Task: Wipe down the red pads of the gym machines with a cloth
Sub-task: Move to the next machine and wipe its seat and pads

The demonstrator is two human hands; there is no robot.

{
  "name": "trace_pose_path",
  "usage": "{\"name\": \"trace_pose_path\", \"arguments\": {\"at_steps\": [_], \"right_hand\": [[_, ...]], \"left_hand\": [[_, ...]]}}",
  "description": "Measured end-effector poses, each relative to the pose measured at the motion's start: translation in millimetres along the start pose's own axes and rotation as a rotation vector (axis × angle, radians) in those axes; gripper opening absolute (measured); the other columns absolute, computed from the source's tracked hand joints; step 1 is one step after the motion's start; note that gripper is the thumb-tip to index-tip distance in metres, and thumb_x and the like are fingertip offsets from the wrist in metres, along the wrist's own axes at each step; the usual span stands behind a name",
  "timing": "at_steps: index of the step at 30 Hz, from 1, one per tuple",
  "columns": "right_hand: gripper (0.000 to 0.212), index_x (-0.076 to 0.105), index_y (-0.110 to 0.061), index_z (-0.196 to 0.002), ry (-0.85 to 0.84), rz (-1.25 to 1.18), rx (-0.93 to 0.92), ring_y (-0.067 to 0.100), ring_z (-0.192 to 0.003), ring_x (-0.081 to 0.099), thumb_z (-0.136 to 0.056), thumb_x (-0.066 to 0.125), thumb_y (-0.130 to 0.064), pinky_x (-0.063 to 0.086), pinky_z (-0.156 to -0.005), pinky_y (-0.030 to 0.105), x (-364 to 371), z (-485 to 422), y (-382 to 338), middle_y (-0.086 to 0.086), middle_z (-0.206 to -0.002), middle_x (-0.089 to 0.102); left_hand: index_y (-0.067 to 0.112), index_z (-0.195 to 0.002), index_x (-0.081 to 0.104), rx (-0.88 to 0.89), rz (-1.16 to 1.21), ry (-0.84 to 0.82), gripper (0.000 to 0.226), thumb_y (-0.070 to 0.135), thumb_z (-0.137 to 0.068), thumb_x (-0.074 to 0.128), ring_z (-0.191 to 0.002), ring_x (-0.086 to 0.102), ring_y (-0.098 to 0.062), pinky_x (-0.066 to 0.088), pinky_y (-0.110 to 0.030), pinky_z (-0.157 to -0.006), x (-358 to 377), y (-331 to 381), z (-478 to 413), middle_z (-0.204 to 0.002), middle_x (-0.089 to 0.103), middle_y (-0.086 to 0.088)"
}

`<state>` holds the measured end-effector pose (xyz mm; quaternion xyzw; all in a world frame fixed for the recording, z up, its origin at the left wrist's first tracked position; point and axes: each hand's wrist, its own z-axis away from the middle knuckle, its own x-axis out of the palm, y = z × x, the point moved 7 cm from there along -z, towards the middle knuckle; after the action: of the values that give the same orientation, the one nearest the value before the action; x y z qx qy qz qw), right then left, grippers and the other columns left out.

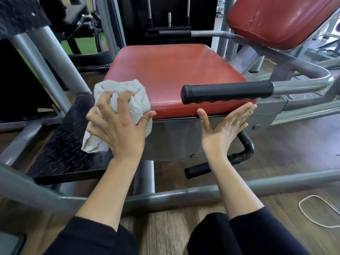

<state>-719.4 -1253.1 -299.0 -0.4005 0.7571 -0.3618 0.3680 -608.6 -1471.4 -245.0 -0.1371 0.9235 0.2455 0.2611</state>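
Where the seat pad point(171, 74) meets its front left corner, left hand point(117, 126) clenched on a bunched grey cloth point(128, 96), fingers dug into the folds, thumb lying along the pad's front edge. Cloth pressed over that corner, its loose tail hanging down past the pad beside a black tread plate point(66, 144). Right hand point(220, 129) released, holding nothing: palm turned up, fingers flat and together, fingertips at the pad's front right edge, thumb tip touching the red rim just under a black handle point(226, 92). Handle crossing above the pad's near right part, running on into a grey frame tube point(301, 87). Second red pad, the backrest point(276, 19), tilted at upper right, scuffed and cracked on its face, well apart from the cloth. Wood floor point(276, 208) below, a white cord point(312, 210) looped on it at right.
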Motion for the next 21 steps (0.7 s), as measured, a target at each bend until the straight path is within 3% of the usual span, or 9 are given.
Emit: {"name": "trace_pose_path", "arguments": {"at_steps": [6,11,14,17,21], "right_hand": [[0.123,-0.015,-0.001,-0.148,-0.022,0.019,-0.035,0.023,-0.146,-0.019,-0.076,0.062,-0.064,-0.012,-0.118,0.042,-9,-14,10,0.015,-0.158,-0.018],[0.118,-0.015,-0.004,-0.149,-0.032,0.002,-0.032,0.021,-0.146,-0.018,-0.078,0.059,-0.064,-0.009,-0.118,0.044,-10,-15,15,0.012,-0.158,-0.018],[0.114,-0.016,-0.005,-0.149,-0.050,-0.017,-0.035,0.020,-0.146,-0.018,-0.082,0.060,-0.058,-0.009,-0.118,0.042,-10,-16,15,0.012,-0.158,-0.020],[0.111,-0.017,-0.005,-0.148,-0.069,-0.025,-0.040,0.019,-0.145,-0.020,-0.084,0.059,-0.055,-0.010,-0.117,0.040,-10,-16,15,0.011,-0.158,-0.022],[0.097,-0.015,-0.008,-0.149,-0.116,0.001,-0.101,0.010,-0.143,-0.021,-0.093,0.053,-0.046,-0.011,-0.117,0.040,-18,-15,22,0.009,-0.158,-0.021]], "left_hand": [[0.037,-0.115,0.047,0.110,-0.036,0.002,0.061,0.078,-0.071,0.050,-0.117,0.025,-0.027,0.035,-0.055,-0.089,16,42,11,-0.129,0.025,0.005],[0.038,-0.123,0.044,0.266,-0.043,0.024,0.063,0.082,-0.078,0.042,-0.111,0.027,-0.027,0.034,-0.056,-0.087,11,14,5,-0.130,0.025,0.002],[0.039,-0.129,0.042,0.093,-0.027,0.076,0.063,0.080,-0.080,0.037,-0.112,0.035,-0.034,0.032,-0.048,-0.087,3,-25,4,-0.136,0.029,-0.001],[0.038,-0.135,0.043,-0.026,-0.006,0.160,0.058,0.070,-0.087,0.037,-0.111,0.030,-0.027,0.031,-0.045,-0.087,4,-30,15,-0.140,0.028,-0.003],[0.034,-0.140,0.044,0.202,-0.058,0.238,0.051,0.057,-0.094,0.040,-0.115,0.030,-0.031,0.032,-0.050,-0.094,21,-5,41,-0.141,0.027,-0.002]]}}
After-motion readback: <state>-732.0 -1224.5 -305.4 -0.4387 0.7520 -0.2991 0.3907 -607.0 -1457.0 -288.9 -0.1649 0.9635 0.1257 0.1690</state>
